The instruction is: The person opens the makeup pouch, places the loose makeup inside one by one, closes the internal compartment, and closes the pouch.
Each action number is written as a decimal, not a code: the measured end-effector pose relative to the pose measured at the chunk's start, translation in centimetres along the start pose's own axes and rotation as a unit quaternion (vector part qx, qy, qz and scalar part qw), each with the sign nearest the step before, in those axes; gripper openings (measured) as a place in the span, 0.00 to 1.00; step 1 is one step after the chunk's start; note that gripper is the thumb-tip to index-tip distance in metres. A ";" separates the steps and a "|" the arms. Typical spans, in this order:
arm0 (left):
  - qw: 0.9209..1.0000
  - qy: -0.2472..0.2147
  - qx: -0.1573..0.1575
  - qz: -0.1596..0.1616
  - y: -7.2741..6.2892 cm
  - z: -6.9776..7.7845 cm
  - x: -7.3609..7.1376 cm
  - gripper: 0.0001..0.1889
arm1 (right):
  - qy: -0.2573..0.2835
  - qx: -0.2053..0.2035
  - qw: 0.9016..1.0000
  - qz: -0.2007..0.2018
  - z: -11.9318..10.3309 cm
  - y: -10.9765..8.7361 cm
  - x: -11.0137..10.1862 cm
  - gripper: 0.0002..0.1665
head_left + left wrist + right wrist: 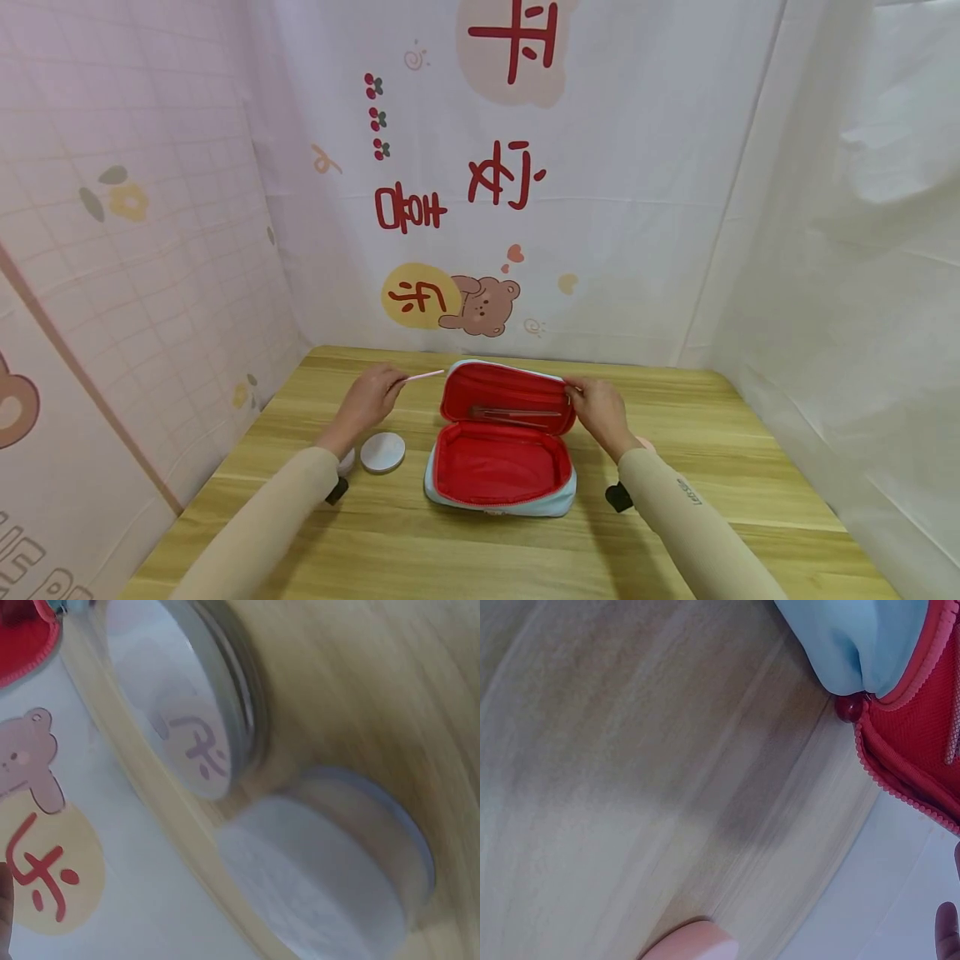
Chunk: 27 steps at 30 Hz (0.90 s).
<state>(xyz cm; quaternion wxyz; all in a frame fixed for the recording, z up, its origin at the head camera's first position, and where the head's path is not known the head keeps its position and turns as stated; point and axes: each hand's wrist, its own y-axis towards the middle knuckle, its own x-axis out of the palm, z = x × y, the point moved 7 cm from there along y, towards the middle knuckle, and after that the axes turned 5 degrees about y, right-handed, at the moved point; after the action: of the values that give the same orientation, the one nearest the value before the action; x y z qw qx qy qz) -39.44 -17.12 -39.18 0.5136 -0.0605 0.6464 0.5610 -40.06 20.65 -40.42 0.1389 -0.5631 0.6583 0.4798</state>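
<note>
In the head view my left hand (371, 395) pinches a thin, pale pink stick (425, 377) by one end; its other end points right, toward the bag's raised lid. A light blue cosmetic bag (555, 505) with a red lining lies unzipped on the table. Its lid (491, 385) stands up at the back. My right hand (602, 410) grips the lid's upper right corner. Inside the lid, makeup brushes (517, 413) lie across its lower part. The right wrist view catches the bag's side and a red ball (849, 708) at its zipper corner.
Left of the bag lies a round, shiny-lidded case (382, 452). A round jar (322, 874) stands near it, partly hidden behind the left forearm in the head view. A pink object (694, 943) sits beyond the right wrist. Printed cloth (615, 275) hangs behind the wooden table (337, 550).
</note>
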 end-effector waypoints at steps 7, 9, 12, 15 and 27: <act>0.998 -0.024 0.026 0.053 -0.1 2.1 -0.8 0.04 | -0.004 0.000 1.000 0.001 -0.1 0.0 0.0 0.14; 0.996 -0.023 0.031 0.074 -0.2 2.5 -1.0 0.04 | -0.004 0.000 1.000 0.001 -0.1 0.0 0.0 0.15; 0.993 -0.021 0.051 0.108 -0.5 3.1 -1.3 0.05 | -0.004 0.000 1.000 0.000 -0.2 0.0 0.0 0.14; 0.988 -0.009 0.080 0.130 -0.7 3.8 -1.3 0.04 | -0.005 0.001 1.000 0.000 -0.3 0.1 -0.1 0.14; 0.981 0.007 0.158 0.114 -0.4 7.4 0.8 0.07 | -0.009 0.003 1.000 -0.002 -0.1 0.1 0.1 0.15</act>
<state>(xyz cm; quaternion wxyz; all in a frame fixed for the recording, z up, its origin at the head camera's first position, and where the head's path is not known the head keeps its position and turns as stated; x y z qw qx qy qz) -35.15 -10.99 -38.84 0.4449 0.0909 0.7331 0.5062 -40.14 20.52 -40.45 0.1472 -0.5595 0.6578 0.4824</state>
